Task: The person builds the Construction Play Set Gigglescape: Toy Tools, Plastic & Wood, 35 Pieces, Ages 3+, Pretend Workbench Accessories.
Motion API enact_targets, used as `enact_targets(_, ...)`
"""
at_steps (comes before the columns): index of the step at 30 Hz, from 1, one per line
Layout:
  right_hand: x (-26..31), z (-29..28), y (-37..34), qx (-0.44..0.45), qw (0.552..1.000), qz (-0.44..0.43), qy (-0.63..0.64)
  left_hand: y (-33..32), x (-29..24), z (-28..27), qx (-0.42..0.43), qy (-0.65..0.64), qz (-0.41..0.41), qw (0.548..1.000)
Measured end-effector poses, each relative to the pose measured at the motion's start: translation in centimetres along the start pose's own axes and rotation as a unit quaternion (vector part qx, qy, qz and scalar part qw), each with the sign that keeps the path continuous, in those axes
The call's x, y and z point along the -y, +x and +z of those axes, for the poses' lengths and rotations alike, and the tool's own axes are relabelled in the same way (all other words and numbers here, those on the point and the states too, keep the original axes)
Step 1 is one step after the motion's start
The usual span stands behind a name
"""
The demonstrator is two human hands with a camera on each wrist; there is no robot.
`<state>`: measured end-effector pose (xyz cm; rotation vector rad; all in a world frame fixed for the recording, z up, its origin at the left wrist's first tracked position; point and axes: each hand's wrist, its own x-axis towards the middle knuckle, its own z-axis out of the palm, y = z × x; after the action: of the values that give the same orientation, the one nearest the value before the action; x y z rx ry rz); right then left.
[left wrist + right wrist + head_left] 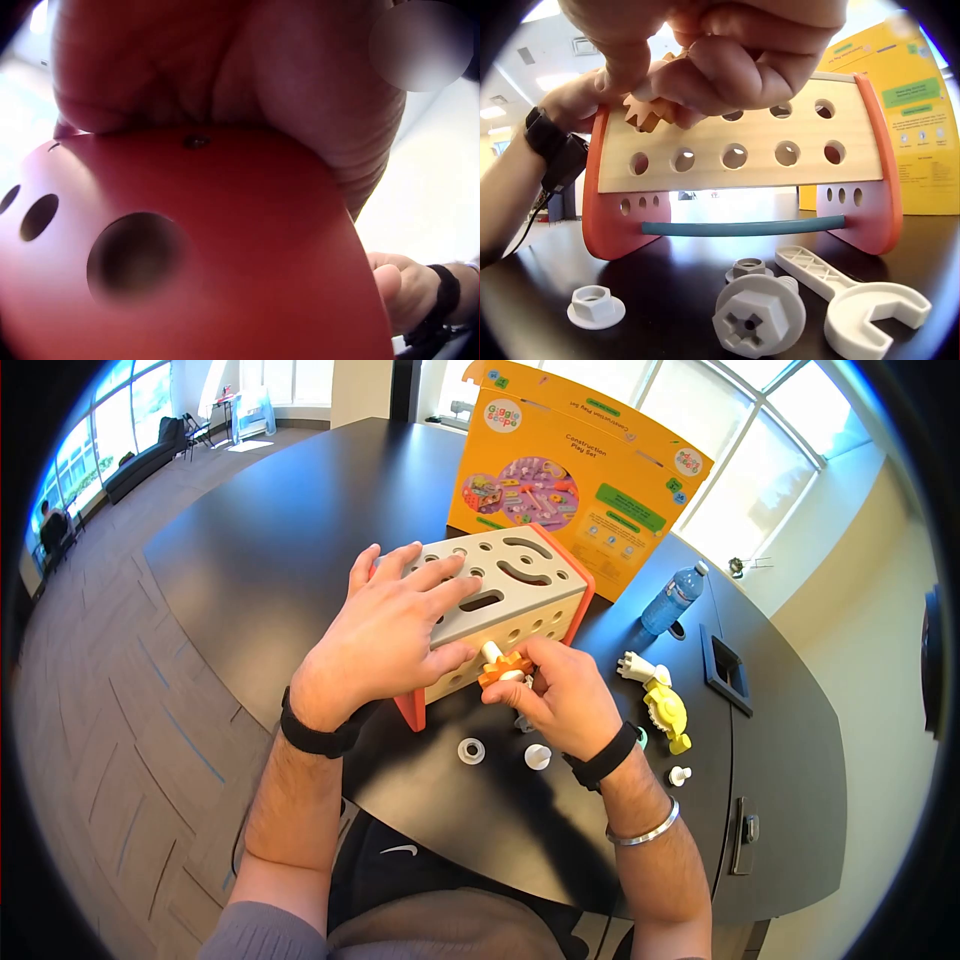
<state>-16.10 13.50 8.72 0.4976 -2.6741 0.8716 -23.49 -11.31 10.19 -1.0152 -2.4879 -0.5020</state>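
Note:
A wooden toy workbench with a grey perforated top and red end panels stands on the table. My left hand rests on its top with fingers spread. In the left wrist view its palm lies over the upper edge of the red end panel. My right hand pinches an orange toy gear with a white piece at its middle. The gear is right at the left end of the holed front panel. A cream peg shows just behind the gear; my fingers hide part of it.
On the table before the workbench are a white nut, a white bolt and a white toy wrench. To the right lie a yellow toy piece, a small white bolt and a water bottle. A yellow box stands behind.

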Motion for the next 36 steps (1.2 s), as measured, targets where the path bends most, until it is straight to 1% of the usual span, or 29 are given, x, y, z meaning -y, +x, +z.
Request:
enact_targets(1, 0.1, -0.1, 0.1, 0.004, 1.000, 0.022, 0.017, 0.0, 0.1, 0.1, -0.003, 0.005, 0.005, 1.000)
enact_targets(2, 0.1, -0.2, 0.3, 0.007, 1.000, 0.024, 0.017, 0.0, 0.2, 0.1, -0.006, 0.010, 0.010, 1.000)
enact_targets(4, 0.1, -0.3, 0.5, -0.079, 0.995, -0.052, -0.043, 0.0, 0.3, 0.3, -0.006, 0.011, 0.009, 1.000)
enact_targets(5, -0.3, -0.2, 0.7, -0.127, 0.982, -0.099, -0.094, 0.1, 0.3, 0.4, -0.007, 0.014, 0.011, 1.000)
enact_targets(6, -0.6, -0.2, 0.9, -0.124, 0.983, -0.099, -0.095, 0.0, 0.2, 0.4, -0.007, 0.012, 0.009, 1.000)
enact_targets(8, -0.9, -0.2, 1.3, -0.154, 0.964, -0.196, -0.098, -0.1, 0.1, 0.3, -0.012, 0.023, 0.015, 1.000)
enact_targets(9, -0.7, -0.4, 1.4, -0.137, 0.962, -0.217, -0.089, -0.1, 0.2, 0.4, -0.011, 0.022, 0.015, 1.000)
enact_targets(10, -0.8, -0.2, 1.3, -0.137, 0.962, -0.217, -0.089, -0.1, 0.3, 0.5, -0.011, 0.024, 0.019, 0.999)
enact_targets(12, -1.5, 0.4, 0.8, -0.062, 0.988, -0.139, 0.025, -0.1, 0.3, 0.5, -0.011, 0.025, 0.024, 0.999)
enact_targets(13, -2.1, 0.8, 0.9, -0.061, 0.988, -0.139, 0.024, -0.1, 0.3, 0.4, -0.014, 0.019, 0.022, 0.999)
enact_targets(15, -3.3, 1.2, 1.1, -0.057, 0.984, -0.079, 0.149, -0.1, 0.3, 0.4, -0.015, 0.013, 0.020, 1.000)
enact_targets(16, -3.4, 1.0, 1.2, -0.056, 0.984, -0.079, 0.150, 0.0, 0.2, 0.3, -0.018, 0.009, 0.019, 1.000)
enact_targets(18, -3.1, 0.6, 1.3, -0.017, 0.986, -0.063, 0.151, -0.1, 0.2, 0.4, -0.020, 0.006, 0.015, 1.000)
enact_targets(19, -2.6, 0.5, 1.4, -0.015, 0.986, -0.062, 0.153, -0.1, 0.4, 0.4, -0.018, 0.008, 0.017, 1.000)
enact_targets(21, -1.5, 0.1, 1.7, -0.095, 0.985, -0.139, 0.033, 0.1, 0.5, 0.7, -0.016, 0.008, 0.020, 1.000)
enact_targets(22, -1.7, 0.0, 1.9, -0.091, 0.986, -0.138, 0.033, 0.1, 0.6, 0.8, -0.021, 0.010, 0.024, 0.999)
enact_targets(24, -2.0, -0.3, 2.2, -0.129, 0.972, -0.192, -0.031, 0.0, 0.6, 1.0, -0.025, 0.012, 0.026, 0.999)
enact_targets(25, -2.1, -0.4, 2.4, -0.128, 0.972, -0.193, -0.029, 0.0, 0.6, 0.9, -0.026, 0.007, 0.027, 0.999)
enact_targets(28, -2.2, -0.7, 3.1, -0.116, 0.952, -0.261, -0.110, 0.0, 0.7, 1.0, -0.029, 0.005, 0.029, 0.999)
enact_targets(29, -2.2, -0.9, 3.4, -0.115, 0.952, -0.262, -0.110, 0.0, 0.7, 1.1, -0.031, 0.007, 0.030, 0.999)
enact_targets(31, -2.1, -1.4, 3.9, -0.054, 0.952, -0.271, -0.132, 0.1, 0.7, 1.0, -0.029, 0.006, 0.027, 0.999)
enact_targets(32, -2.1, -1.6, 4.1, -0.054, 0.952, -0.271, -0.131, 0.1, 0.7, 1.0, -0.027, 0.006, 0.025, 0.999)
enact_targets(34, -2.0, -2.0, 4.5, -0.014, 0.961, -0.252, -0.113, 0.2, 0.7, 1.0, -0.029, 0.004, 0.024, 0.999)
enact_targets(36, -1.7, -2.1, 4.6, -0.011, 0.964, -0.245, -0.104, 0.1, 0.7, 1.0, -0.029, 0.002, 0.023, 0.999)
